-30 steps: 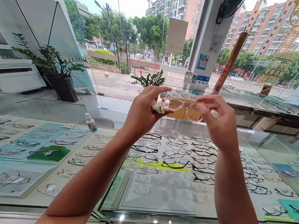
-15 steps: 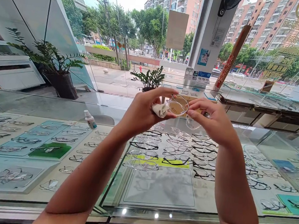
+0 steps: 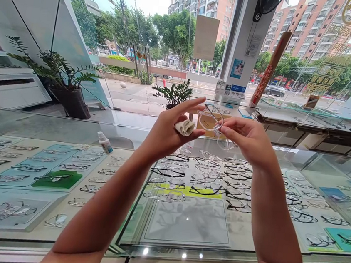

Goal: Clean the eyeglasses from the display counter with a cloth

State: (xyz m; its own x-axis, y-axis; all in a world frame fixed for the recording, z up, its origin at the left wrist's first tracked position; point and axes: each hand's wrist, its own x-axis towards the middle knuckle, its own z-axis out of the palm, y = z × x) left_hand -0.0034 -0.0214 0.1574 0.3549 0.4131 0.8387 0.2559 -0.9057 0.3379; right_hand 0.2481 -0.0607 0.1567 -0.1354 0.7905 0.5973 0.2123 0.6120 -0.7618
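Observation:
Clear-framed glasses (image 3: 210, 122) hang in the air above the glass display counter (image 3: 182, 247). My right hand (image 3: 246, 134) pinches them at their right side between thumb and fingers. To their left is my left hand (image 3: 176, 125), its thumb and index finger spread apart beside the frame. A rolled whitish cloth (image 3: 186, 127) sits in my left palm, held by the curled fingers. Rows of glasses (image 3: 206, 176) lie inside the counter below both hands.
A small white spray bottle (image 3: 104, 142) stands on the counter at the left. Potted plants (image 3: 73, 91) (image 3: 175, 94) are beyond it, by the window. More glasses lie in the left case (image 3: 27, 167) and on the right. A side counter (image 3: 314, 125) is at the back right.
The thumb and index finger of my left hand have moved apart, away from the glasses. The glasses have tilted in my right hand, and the rolled cloth has turned its end toward the camera.

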